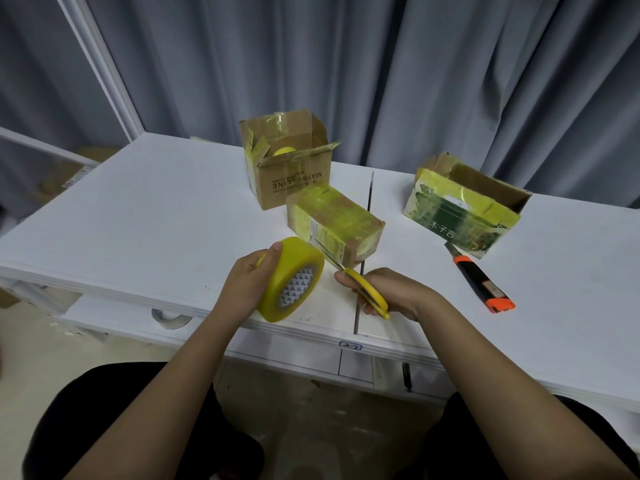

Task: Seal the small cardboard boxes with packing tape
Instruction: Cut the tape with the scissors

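The left hand (247, 284) is gripping a yellow roll of packing tape (292, 280), fingers wrapped around its outer face and thumb on the rim, tilting it so the core is facing the right hand. The right hand (388, 292) is closing its fingers through the yellow handles of a pair of scissors (360, 284), with the blades pointing up and away toward the gap between roll and box. Just beyond both hands, the closed, tape-covered cardboard box (334, 225) is lying on the white table (138, 216); a strip of tape seems to be running from roll to box, though it is too clear to confirm. The roll is probably being held back to keep that strip taut for a cut.

Farther ahead of the left hand, an open Maybelline box (287, 161) is standing with a tape roll inside. Beyond the right hand, a green-printed open box (460, 209) is waiting, and an orange utility knife (479, 278) is lying just right of it.
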